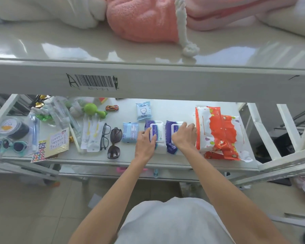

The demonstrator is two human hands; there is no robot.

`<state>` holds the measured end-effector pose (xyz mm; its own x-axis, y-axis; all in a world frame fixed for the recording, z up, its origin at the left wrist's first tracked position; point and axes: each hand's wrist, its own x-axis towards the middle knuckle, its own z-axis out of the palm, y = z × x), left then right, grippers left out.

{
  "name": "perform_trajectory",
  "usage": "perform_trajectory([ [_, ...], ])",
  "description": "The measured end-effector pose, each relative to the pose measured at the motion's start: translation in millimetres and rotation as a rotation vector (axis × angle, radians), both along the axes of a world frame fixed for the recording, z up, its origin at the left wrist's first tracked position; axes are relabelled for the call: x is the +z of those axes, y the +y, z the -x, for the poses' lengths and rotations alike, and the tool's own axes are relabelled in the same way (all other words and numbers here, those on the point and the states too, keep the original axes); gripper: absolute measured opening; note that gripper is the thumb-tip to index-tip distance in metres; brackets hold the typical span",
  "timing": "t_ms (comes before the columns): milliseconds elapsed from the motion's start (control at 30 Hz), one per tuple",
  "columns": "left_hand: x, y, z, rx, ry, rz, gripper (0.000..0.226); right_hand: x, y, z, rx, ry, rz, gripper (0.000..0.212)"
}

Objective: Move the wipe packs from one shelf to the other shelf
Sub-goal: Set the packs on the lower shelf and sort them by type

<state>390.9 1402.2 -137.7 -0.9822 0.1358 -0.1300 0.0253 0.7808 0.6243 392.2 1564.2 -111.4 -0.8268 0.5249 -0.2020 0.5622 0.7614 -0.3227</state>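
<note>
Two purple-and-white wipe packs lie side by side on the lower shelf point(165, 110). My left hand point(145, 144) rests on the left purple pack point(157, 128), fingers curled over its near left edge. My right hand point(184, 136) lies on the right purple pack point(172, 128), fingers closing on its lid. Just right of them, red-and-white wipe packs point(217, 131) are stacked. A small light blue pack point(129, 132) lies left of my left hand, and another small blue pack point(144, 110) sits farther back. The upper shelf point(77, 44) holds no wipe packs.
On the upper shelf lie a pink plush item point(143, 20) with a white cord and white soft items. Left on the lower shelf are sunglasses point(114, 143), black glasses point(105, 136), packaged toothbrushes, a green toy point(93, 110), a toy car point(111, 107), stickers and a jar.
</note>
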Motion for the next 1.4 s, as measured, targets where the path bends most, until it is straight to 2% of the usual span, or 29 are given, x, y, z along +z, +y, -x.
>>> perform_trajectory([
  [67, -3.2, -16.5, 3.7, 0.038, 0.067, 0.042, 0.038, 6.7, -10.5, 15.3, 0.084, 0.174, -0.022, 0.042],
  [133, -11.3, -31.3, 6.9, 0.045, 0.076, 0.126, 0.043, 9.5, -24.9, 41.3, 0.165, 0.227, 0.062, 0.039],
  [267, -20.5, -42.4, 10.1, 0.025, -0.023, 0.316, 0.058, 7.6, -54.5, 97.2, 0.203, 0.095, 0.218, 0.048],
  [400, -15.6, -39.5, 15.1, 0.067, -0.007, 0.392, 0.061, -3.9, -71.8, 129.0, 0.167, -0.067, 0.211, 0.057],
  [567, -0.2, -39.1, 26.2, 0.005, -0.065, 0.476, 0.064, -15.4, -82.6, 138.3, 0.191, -0.124, 0.218, 0.038],
  [633, 10.7, -41.2, 28.1, 0.006, -0.053, 0.374, 0.062, -13.3, -82.2, 138.0, 0.183, -0.084, 0.274, 0.034],
  [733, 19.4, -46.9, 31.3, 0.195, 0.012, 0.072, 0.054, -8.1, -74.4, 138.3, 0.157, -0.015, 0.327, 0.034],
  [800, 18.3, -49.6, 29.9, 0.274, 0.011, -0.012, 0.053, -6.8, -65.9, 136.4, 0.161, 0.021, 0.350, 0.028],
  [933, 4.7, -55.7, 22.0, 0.200, -0.044, 0.065, 0.046, 0.8, -47.7, 114.3, 0.226, 0.082, 0.374, 0.015],
  [1067, -3.2, -58.8, 11.9, 0.044, 0.083, 0.156, 0.057, 3.7, -37.2, 84.7, 0.316, 0.080, 0.396, 0.013],
  [1133, -4.1, -59.8, 6.8, -0.003, 0.029, 0.150, 0.060, 2.3, -45.0, 70.4, 0.380, 0.072, 0.405, 0.012],
  [1300, 15.5, -64.7, 9.8, 0.349, -0.090, -0.086, 0.056, -13.8, -83.2, 45.7, 0.444, 0.065, 0.379, 0.012],
  [1333, 20.3, -65.6, 11.7, 0.385, -0.077, -0.124, 0.059, -16.9, -88.7, 43.9, 0.473, 0.050, 0.341, 0.011],
  [1400, 26.7, -65.8, 15.8, 0.328, -0.073, -0.152, 0.060, -20.2, -97.7, 42.1, 0.506, 0.025, 0.245, 0.017],
])
